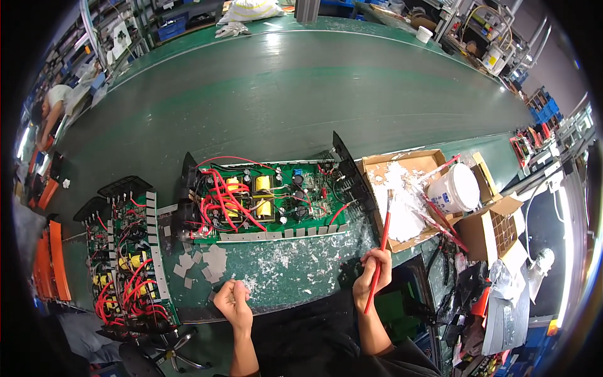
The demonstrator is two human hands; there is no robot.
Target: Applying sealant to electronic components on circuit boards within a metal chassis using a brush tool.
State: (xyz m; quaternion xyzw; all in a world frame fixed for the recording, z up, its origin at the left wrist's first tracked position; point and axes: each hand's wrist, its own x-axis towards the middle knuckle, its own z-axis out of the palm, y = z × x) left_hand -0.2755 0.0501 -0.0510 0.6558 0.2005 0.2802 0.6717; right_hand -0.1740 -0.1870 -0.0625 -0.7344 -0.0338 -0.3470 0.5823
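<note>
In my right hand is a red-handled brush, held slantwise. Its bristle end reaches the white paste in a shallow cardboard box. My left hand is closed at the front edge of the bench; whatever its fingers hold, if anything, is hidden. Beyond it lies a green circuit board with yellow transformers, red wires and black end plates. Grey pads line its near edge. Loose grey square pads are scattered between that board and my left hand.
More wired boards stand at the left, beside orange parts. A white tub lies tilted in the cardboard box with other red-handled brushes. An open carton and clutter sit at the right. A conveyor belt runs behind; another person works far left.
</note>
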